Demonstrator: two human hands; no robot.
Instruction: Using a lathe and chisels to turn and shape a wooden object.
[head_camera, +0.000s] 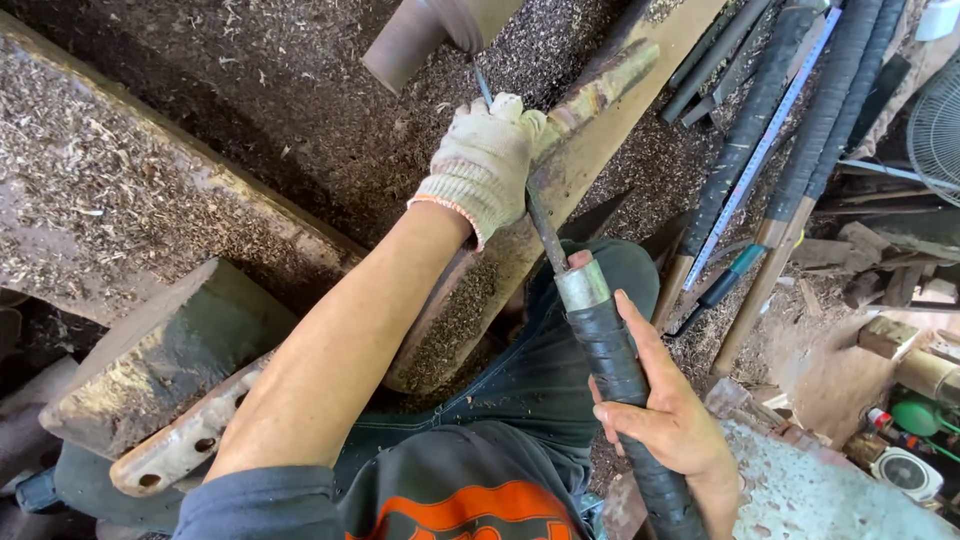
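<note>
Tool: I saw a long turning chisel with a black tape-wrapped handle (622, 385), a grey metal ferrule and a dark steel shank running up toward the far end of the scene.
Right hand: my bare right hand (668, 412) was wrapped around the taped handle near the body, fingers curled over it, thumb along the near side.
Left hand: the left hand in a white knit work glove (487, 160) was closed over the steel shank, pressing it down near the tip.
Workpiece: a slim, brownish wooden rod (600, 85) lay slanting to the far right, just beside the gloved fingers; I judged the blade tip met it, but the glove hid the contact.
Progress: pale wood shavings (120, 200) lay thick over the rusty machine bed, so I judged that much cutting was done; the rod looked rough and uneven, so shaping seemed unfinished.
Nearby: more black-wrapped long tools (770, 100) leaned at the right, well apart from both hands.
</note>
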